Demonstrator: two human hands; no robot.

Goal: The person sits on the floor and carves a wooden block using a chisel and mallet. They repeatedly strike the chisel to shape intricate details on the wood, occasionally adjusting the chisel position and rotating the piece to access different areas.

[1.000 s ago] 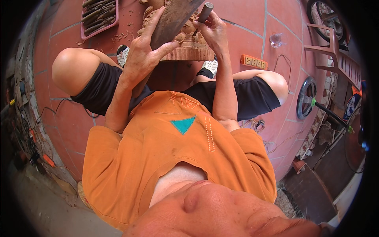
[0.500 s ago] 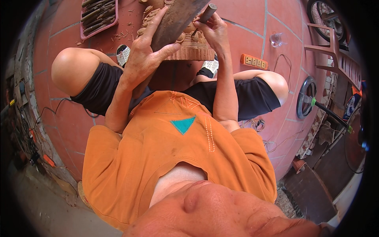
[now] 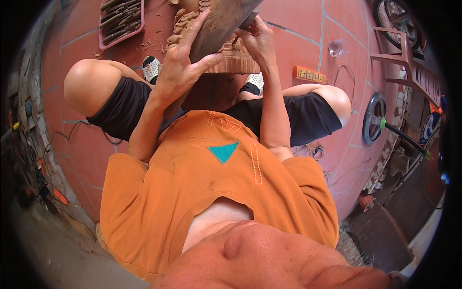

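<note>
In front of me stands a carved block of wood (image 3: 236,64), with rounded scale-like bumps along its left side and a flat base at the near edge. My left hand (image 3: 180,67) is closed round a broad, dark brown wooden mallet (image 3: 224,26), with the index finger stretched along its side and the thumb across its near end. My right hand (image 3: 260,43) pinches a chisel (image 3: 250,18) by its round handle, over the right part of the carving. The mallet overlaps the handle's top and hides much of the chisel; its tip is out of sight.
A pink basket (image 3: 101,36) of wooden-handled tools lies at the far left, near wood shavings (image 3: 147,47). On the right are an orange power strip (image 3: 309,74), a clear cup (image 3: 336,48) and a plastic chair (image 3: 406,60). My bent knees flank the work.
The mallet has shifted slightly right and now covers more of the chisel handle. My right hand and the chisel have moved a little; my left hand has shifted slightly right.
</note>
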